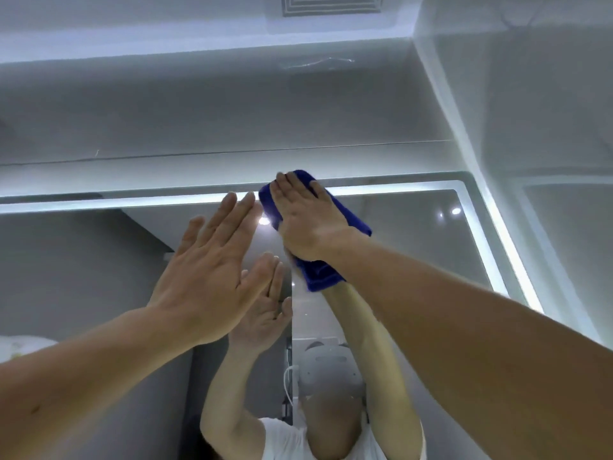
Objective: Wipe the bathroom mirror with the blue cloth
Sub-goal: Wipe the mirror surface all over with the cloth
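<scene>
Mirror (414,234) fills my lower view. Left hand (205,280) at 9 o'clock: flat, fingers straight, holding nothing. Right hand (305,217) at 12 o'clock presses blue cloth (320,275) flat-palmed against it, at the top edge.

Cool glare from mirror light strip (99,202)

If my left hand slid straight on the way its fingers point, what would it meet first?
The left hand would likely meet the lit strip atop the mirror, just beside the blue cloth; depth unclear.
</scene>
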The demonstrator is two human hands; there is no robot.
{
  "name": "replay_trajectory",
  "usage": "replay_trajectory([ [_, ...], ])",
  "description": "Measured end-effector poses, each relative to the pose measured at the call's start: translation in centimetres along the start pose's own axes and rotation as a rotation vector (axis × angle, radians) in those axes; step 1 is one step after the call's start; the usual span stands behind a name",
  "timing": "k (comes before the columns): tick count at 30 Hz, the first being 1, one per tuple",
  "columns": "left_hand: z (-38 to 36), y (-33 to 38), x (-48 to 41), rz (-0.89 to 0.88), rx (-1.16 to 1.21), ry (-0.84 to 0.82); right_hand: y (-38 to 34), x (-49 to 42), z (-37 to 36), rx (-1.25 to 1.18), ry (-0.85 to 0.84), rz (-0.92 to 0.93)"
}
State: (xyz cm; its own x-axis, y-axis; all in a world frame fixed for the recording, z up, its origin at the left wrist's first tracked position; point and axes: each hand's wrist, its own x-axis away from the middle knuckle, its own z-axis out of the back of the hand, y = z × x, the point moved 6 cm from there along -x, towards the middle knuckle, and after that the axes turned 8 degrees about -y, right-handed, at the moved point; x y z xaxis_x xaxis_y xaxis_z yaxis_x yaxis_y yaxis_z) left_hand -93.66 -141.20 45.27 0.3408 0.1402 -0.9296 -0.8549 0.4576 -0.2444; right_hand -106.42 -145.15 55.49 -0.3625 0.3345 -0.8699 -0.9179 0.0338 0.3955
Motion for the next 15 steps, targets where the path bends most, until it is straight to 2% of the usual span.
replay_trajectory([
  [6, 0.0, 0.7, -0.5, 0.04, 0.054, 0.003, -2.4, 7.4, -2.8, 0.142, -0.038, 0.41],
  [8, 0.1, 1.1, -0.8, 0.039, 0.072, 0.013, 0.6, 8.8, -1.9, 0.18, -0.032, 0.434],
  [10, 0.2, 1.3, -0.7, 0.023, 0.069, 0.006, 5.9, 7.9, -0.2, 0.142, 0.019, 0.208],
  [12, 0.2, 1.0, -0.3, 0.011, 0.059, 0.004, 11.1, 6.1, 1.0, 0.022, -0.042, -0.162],
  [13, 0.2, 0.7, 0.0, 0.007, 0.055, 0.004, 12.3, 5.3, 1.0, -0.023, -0.069, -0.279],
  [15, 0.3, 0.1, 0.6, -0.002, 0.051, 0.002, 11.9, 4.0, 0.8, -0.017, -0.032, -0.338],
])
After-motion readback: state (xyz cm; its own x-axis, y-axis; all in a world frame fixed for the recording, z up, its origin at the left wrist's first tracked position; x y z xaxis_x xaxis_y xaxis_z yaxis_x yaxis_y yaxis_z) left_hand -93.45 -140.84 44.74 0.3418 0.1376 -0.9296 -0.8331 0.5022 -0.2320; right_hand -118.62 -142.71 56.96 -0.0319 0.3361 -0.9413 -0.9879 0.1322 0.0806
